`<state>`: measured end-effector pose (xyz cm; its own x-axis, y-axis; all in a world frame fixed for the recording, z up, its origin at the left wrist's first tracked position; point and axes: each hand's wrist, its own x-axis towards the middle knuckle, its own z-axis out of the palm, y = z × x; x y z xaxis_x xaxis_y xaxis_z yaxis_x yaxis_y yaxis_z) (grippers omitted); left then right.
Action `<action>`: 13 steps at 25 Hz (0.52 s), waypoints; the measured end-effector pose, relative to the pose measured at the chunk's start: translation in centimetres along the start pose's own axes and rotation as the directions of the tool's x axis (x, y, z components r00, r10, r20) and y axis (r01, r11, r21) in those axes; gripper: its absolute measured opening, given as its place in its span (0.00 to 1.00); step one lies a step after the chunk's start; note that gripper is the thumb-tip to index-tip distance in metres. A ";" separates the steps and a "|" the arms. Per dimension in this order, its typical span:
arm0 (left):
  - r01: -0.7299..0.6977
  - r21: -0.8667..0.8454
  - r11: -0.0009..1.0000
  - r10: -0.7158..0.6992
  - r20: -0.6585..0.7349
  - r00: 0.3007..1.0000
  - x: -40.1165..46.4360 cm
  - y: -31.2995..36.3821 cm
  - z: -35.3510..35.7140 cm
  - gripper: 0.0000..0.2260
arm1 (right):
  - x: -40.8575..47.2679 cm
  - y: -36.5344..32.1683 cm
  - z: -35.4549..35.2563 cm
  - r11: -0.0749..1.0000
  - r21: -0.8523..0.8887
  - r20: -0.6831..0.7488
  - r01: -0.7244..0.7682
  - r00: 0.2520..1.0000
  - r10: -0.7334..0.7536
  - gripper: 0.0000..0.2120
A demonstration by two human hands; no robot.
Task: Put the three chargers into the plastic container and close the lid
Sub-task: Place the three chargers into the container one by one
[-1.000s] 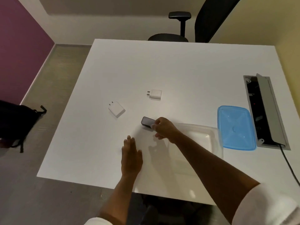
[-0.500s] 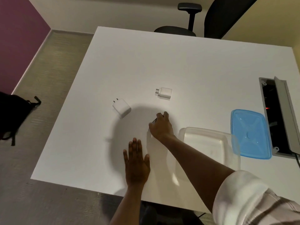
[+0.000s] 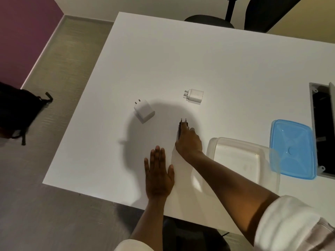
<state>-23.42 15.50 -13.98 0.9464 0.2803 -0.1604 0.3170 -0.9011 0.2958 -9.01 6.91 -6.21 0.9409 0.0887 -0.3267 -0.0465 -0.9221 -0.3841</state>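
Observation:
My right hand [image 3: 189,142] grips a black charger [image 3: 181,128], its two prongs pointing away from me; most of its body is hidden under my fingers. Two white chargers lie on the white table [image 3: 199,60]: one [image 3: 144,110] to the left, another [image 3: 194,94] farther back. A clear plastic container [image 3: 243,160] stands open just right of my right wrist. Its blue lid [image 3: 292,148] lies flat beside it on the right. Flat on the table near the front edge rests my left hand [image 3: 159,173], fingers apart and holding nothing.
An open cable hatch [image 3: 322,127] is set into the table at the far right. A black office chair [image 3: 253,13] stands behind the table. A black bag [image 3: 16,113] lies on the floor to the left.
My right hand has closed over the black charger and turned it so the prongs point away. The view has shifted closer. My left hand has stayed flat.

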 end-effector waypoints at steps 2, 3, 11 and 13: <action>-0.002 0.014 1.000 0.002 -0.005 1.000 -0.1 0.0 0.0 0.29 | -1.1 0.5 0.5 0.999 -0.014 -0.025 0.053 0.998 -0.053 0.25; -0.001 0.014 1.000 0.001 -0.005 1.000 -0.1 0.0 0.1 0.29 | -1.4 0.8 0.6 0.998 -0.009 -0.020 0.062 0.998 -0.063 0.25; -0.004 0.007 1.000 0.004 -0.004 1.000 -0.2 0.0 0.0 0.30 | -6.6 1.2 -3.5 0.962 0.235 -0.048 0.138 0.990 -0.130 0.30; -0.009 -0.001 1.000 0.009 -0.012 1.000 -0.2 0.1 0.0 0.30 | -8.9 2.0 -6.0 0.941 0.298 -0.090 0.163 0.986 -0.142 0.29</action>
<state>-23.60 15.33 -13.96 0.9499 0.2763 -0.1460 0.3086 -0.9032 0.2983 -15.46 2.03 1.10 0.9645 0.1840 -0.1896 0.0093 -0.7407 -0.6718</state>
